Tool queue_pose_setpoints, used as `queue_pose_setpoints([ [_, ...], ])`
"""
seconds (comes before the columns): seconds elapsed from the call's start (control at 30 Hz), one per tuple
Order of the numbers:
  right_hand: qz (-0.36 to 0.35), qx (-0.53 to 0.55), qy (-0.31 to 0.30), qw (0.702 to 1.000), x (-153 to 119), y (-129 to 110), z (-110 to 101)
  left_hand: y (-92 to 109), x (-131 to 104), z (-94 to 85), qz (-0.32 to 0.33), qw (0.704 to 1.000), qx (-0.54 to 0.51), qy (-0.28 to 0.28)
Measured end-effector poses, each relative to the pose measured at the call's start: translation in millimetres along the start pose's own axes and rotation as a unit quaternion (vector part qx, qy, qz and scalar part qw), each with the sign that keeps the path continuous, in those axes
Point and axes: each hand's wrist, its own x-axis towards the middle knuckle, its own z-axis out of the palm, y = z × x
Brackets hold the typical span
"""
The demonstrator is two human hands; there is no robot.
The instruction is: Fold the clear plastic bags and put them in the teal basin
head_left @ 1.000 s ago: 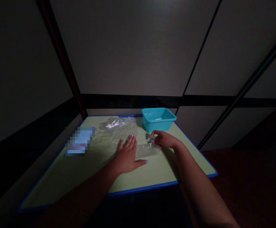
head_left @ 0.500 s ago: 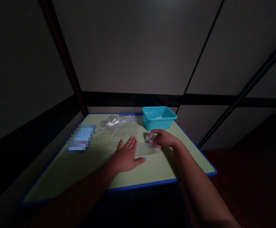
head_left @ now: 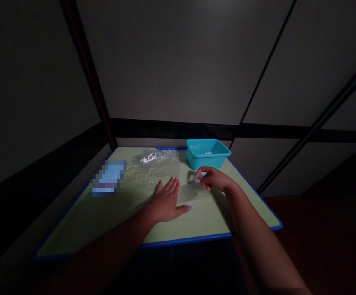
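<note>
My left hand (head_left: 167, 203) lies flat on the table with its fingers spread, at the left edge of a small clear plastic piece (head_left: 192, 192). Over the right end of that piece is my right hand (head_left: 211, 179), thumb and forefinger pinched together; whatever may be between the fingertips is too small to make out. Beyond my left hand spreads a crumpled transparent plastic bag (head_left: 156, 162). Just behind my right hand stands a turquoise basket (head_left: 208, 160) with something clear and shiny inside.
The pale green table (head_left: 104, 223) has a blue edge. A blurred light-blue flat object (head_left: 109, 177) lies near its left side. Dark panelled walls (head_left: 172, 61) stand behind and to the left.
The whole view has shifted slightly, moving everything a little to the right. Both hands keep nearly the same pose, and my right hand is slightly lifted from the clear piece.
</note>
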Motion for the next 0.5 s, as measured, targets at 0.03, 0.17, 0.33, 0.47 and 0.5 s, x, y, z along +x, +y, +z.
queue_pose_setpoints([
  [0.03,0.001,0.015,0.005,1.000,0.6,0.0,0.6,0.0,0.1,-0.3,0.002,1.000,0.001,-0.001],
  [0.17,-0.001,0.073,0.023,0.997,4.6,2.2,3.0,0.5,0.2,-2.2,0.003,1.000,0.001,-0.005],
  [0.33,-0.013,0.126,0.028,0.992,7.7,4.8,5.1,1.5,0.8,-2.3,0.009,1.000,-0.002,-0.007],
  [0.47,-0.035,0.147,0.034,0.988,7.0,2.3,8.6,3.2,1.8,0.6,0.015,1.000,-0.003,0.001],
  [0.5,-0.040,0.152,0.035,0.987,6.6,1.2,9.6,3.9,1.9,1.1,0.017,1.000,-0.003,0.003],
])
